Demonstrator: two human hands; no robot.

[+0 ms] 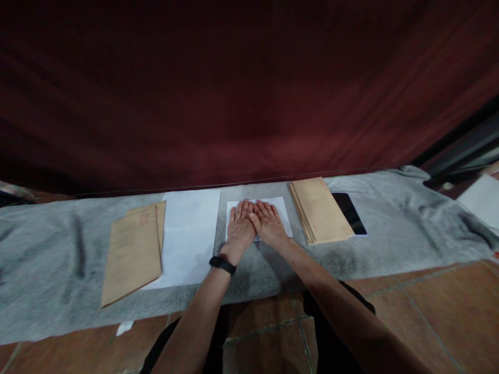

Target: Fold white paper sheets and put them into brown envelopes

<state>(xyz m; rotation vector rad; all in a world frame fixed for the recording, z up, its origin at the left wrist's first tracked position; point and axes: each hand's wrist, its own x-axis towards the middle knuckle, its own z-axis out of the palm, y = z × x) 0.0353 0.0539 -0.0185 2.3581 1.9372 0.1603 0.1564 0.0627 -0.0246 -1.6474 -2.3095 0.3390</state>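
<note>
A white sheet of paper [286, 218], perhaps folded, lies flat on the grey cloth in front of me. My left hand [240, 224] rests palm down on its left half, fingers stretched out, a black band on the wrist. Beside it, my right hand [268, 222] presses flat on the same paper, with its thumb meeting the left hand. Parts of the paper are hidden under both palms. To the right sits a stack of brown envelopes [322, 210]. On the left, larger white sheets [191, 234] lie next to more brown envelopes [134, 249].
A dark-screened phone or tablet [350, 213] is partly under the right envelope stack. Grey cloth [58, 259] covers the long low surface. Behind it hangs a dark red curtain [249, 104]. A white scrap [125, 327] lies by the front edge, above the tiled floor [429, 306].
</note>
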